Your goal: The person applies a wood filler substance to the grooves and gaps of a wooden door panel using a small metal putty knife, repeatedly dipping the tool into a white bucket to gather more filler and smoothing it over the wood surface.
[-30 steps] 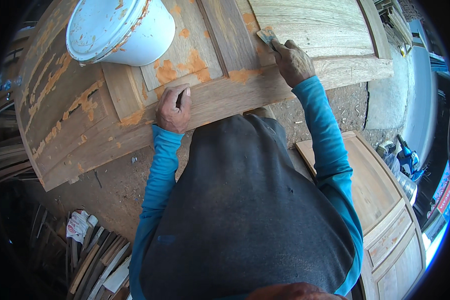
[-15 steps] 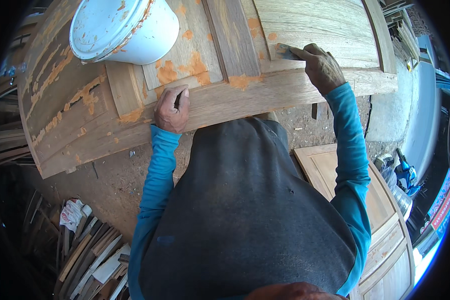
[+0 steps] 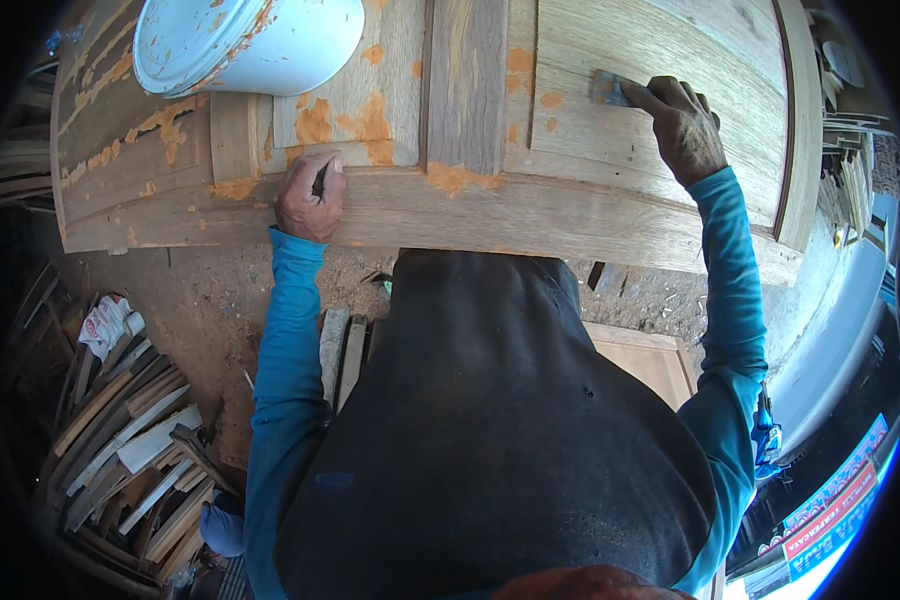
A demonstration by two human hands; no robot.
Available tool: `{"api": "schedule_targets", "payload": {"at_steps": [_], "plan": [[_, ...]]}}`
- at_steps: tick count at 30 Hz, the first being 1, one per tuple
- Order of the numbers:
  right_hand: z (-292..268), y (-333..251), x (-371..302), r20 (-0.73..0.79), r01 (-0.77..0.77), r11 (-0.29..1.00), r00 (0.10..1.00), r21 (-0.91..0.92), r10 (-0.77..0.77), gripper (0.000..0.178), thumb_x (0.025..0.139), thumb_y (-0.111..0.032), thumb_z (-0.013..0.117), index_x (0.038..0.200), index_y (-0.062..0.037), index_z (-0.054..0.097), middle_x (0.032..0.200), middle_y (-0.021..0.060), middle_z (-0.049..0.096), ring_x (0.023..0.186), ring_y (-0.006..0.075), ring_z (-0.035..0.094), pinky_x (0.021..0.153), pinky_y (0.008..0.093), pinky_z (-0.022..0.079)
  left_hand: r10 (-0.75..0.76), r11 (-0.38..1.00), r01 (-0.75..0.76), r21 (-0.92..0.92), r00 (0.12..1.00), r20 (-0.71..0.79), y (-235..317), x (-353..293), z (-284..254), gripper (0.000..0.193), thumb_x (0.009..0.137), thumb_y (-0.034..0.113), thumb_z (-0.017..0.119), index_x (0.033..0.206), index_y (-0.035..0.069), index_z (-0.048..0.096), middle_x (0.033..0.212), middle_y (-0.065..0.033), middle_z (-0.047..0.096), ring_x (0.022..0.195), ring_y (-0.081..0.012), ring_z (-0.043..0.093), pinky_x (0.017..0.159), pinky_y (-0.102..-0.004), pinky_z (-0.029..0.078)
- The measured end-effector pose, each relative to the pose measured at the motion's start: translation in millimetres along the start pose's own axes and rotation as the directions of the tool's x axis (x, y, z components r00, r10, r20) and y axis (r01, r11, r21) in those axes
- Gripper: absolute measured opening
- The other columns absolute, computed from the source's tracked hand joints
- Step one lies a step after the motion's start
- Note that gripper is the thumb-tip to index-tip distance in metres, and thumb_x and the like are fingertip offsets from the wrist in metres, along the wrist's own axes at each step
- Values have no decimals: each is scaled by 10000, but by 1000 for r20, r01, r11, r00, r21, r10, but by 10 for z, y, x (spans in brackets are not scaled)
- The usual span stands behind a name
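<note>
Wooden door (image 3: 610, 222), beneath scraper (image 3: 608, 88) grasped by right hand (image 3: 686, 133) (with left hand (image 3: 308, 203) loosely clenched). Lettering on red-and-blue banner (image 3: 832, 520).

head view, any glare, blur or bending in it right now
Head view: glare washes out to white beside the banner at lower right; head view: the wood strips at lower left look bowed near the rim, which fades to black; head view: the right hand and its scraper look fairly sharp.
</note>
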State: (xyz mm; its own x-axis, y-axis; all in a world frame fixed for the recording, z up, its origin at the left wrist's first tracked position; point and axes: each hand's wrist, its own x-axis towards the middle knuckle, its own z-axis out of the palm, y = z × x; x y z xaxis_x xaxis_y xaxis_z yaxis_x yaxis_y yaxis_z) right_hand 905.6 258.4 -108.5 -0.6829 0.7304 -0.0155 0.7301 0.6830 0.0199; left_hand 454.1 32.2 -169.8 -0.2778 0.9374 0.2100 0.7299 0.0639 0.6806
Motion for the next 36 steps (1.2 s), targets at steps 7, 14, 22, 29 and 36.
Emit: {"api": "schedule_targets", "payload": {"at_steps": [7, 14, 22, 29, 36], "plan": [[25, -80, -130, -140, 30, 962, 990, 272, 8, 441, 941, -23, 592, 1322, -225, 685, 1038, 69, 646, 950, 269, 682, 833, 422, 579, -53, 998, 51, -30, 997, -48, 45, -19, 23, 192, 1004, 166, 687, 1116, 15, 726, 919, -83, 715, 794, -175, 674, 723, -305, 547], [-172, 528, -890, -103, -268, 788, 918, 555, 384, 381, 989, -56, 605, 1368, -69, 634, 982, 167, 678, 848, 323, 688, 761, 408, 551, -512, 849, 324, -417, 698, -500, -171, 562, -420, 613, 1082, 502, 472, 1366, -29, 590, 1115, -127, 693, 1043, -228, 643, 911, -377, 544], [-231, 13, -1415, 115, -402, 575, 875, 712, 470, 358, 961, -59, 644, 1313, 1, 636, 937, 175, 678, 827, 297, 689, 765, 395, 542, -428, 756, 111, -646, 829, -359, -18, 1883, -1569, 815, 1053, 585, 439, 1535, -70, 378, 1499, -248, 489, 1337, -368, 528, 1133, -491, 444], [-135, -220, -1665, 226, -532, 376, 757, 759, 613, 357, 988, -96, 643, 1335, -11, 639, 963, 128, 695, 820, 218, 669, 765, 352, 538, -229, 926, 197, -321, 971, -68, -286, 2473, -1712, 577, 1066, 363, 562, 1440, -76, 555, 1470, -186, 548, 1316, -274, 546, 1136, -385, 407], [-374, -824, -1302, 319, -564, 150, 645, 812, 695, 399, 988, -140, 677, 1356, 6, 626, 992, 78, 699, 831, 130, 638, 762, 304, 532, -113, 969, 110, -220, 994, -1, -129, 2571, -1570, 447, 1083, 263, 558, 1383, -60, 629, 1316, -144, 676, 1180, -211, 626, 1040, -334, 475]]}}
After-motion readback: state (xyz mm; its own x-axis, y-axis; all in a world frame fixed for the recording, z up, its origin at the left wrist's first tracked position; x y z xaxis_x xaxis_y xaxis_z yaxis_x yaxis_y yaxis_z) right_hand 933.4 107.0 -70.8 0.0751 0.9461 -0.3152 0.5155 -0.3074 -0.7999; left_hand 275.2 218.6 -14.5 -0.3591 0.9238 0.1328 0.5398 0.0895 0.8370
